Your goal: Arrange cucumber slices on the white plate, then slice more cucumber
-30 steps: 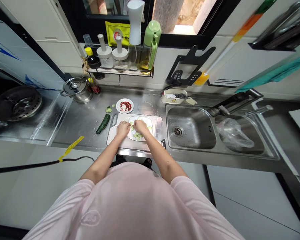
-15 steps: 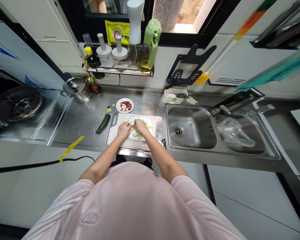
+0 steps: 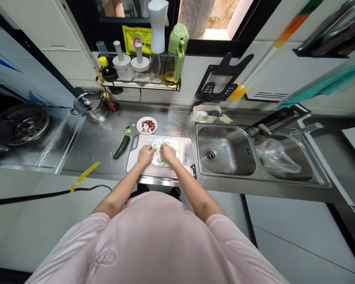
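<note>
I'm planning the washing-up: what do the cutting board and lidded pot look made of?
The cutting board: probably plastic, dull-finished; its pale face shows no wood grain. The lidded pot: likely polished stainless steel, judging by its silvery, reflective sides.

Short-sleeved T-shirt point(image 3: 154, 240), pale pink, lightly creased; an oval emblem point(image 3: 107, 257) is carried in tonal outline on the left chest, its lettering blurred. Loose sleeves point(image 3: 81, 234) are ended above the elbow; forearms point(image 3: 121, 189) are left bare. Dark footwear point(image 3: 175, 192), partly hidden, is worn.

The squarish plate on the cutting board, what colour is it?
The plate is white; it shows best in the head view.
</note>
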Demonstrator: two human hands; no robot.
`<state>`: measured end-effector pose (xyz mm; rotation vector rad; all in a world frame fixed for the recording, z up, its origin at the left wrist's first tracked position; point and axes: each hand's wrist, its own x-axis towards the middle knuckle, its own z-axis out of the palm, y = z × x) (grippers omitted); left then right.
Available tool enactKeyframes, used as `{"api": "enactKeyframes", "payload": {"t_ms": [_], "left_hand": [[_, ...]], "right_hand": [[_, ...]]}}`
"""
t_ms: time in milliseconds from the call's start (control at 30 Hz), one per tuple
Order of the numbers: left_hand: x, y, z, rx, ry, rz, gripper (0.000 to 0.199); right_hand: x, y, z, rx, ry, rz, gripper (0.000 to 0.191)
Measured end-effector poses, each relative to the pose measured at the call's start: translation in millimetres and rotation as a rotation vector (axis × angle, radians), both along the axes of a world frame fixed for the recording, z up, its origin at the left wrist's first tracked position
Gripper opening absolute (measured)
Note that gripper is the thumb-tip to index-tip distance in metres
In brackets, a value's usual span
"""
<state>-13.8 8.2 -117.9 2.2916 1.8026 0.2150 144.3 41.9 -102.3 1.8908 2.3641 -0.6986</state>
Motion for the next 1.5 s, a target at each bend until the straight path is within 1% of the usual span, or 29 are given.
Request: {"api": "enactKeyframes", "payload": {"t_ms": [300,433,633,867,1067,1233,1367,1500], "left_hand": [[-1,2,-3.2,0.013,0.035,-0.039,0.031],[0,1,-1.5,0.004,0.047,-0.051,0.031],[0,1,-0.9,-0.005,0.02,-0.054,0.031],[-1,2,-3.9,0.023,0.051,-0.075,0.031],[0,2,-0.7,-0.004,0.046,-0.059,0.03],[-1,1,-1.2,0.014,0.069,-0.075,0.03],[-1,1,-1.0,0.041,0.097,-0.087,0.03],[0,1,1.6,0.036,0.111,-0.091,0.031]], "right_hand": [[-4,1,-4.5,0.018,-0.039,0.017,0.023],[-4,1,-6.5,0.019,-0.041,0.03,0.024],[-4,0,-6.6,0.02,-0.038,0.037,0.026],[-6,-4,-6.7,0.025,-0.052,0.03,0.027],[-8,-5,-8.8,0.067,-0.082,0.044,0.026],[-10,-10,-10.7,0.097,-0.105,0.069,0.027],[-11,-11,-8.3,0.093,-0.101,0.064,0.028],[-6,-12,-0.5,0.079,-0.082,0.041,0.028]]}}
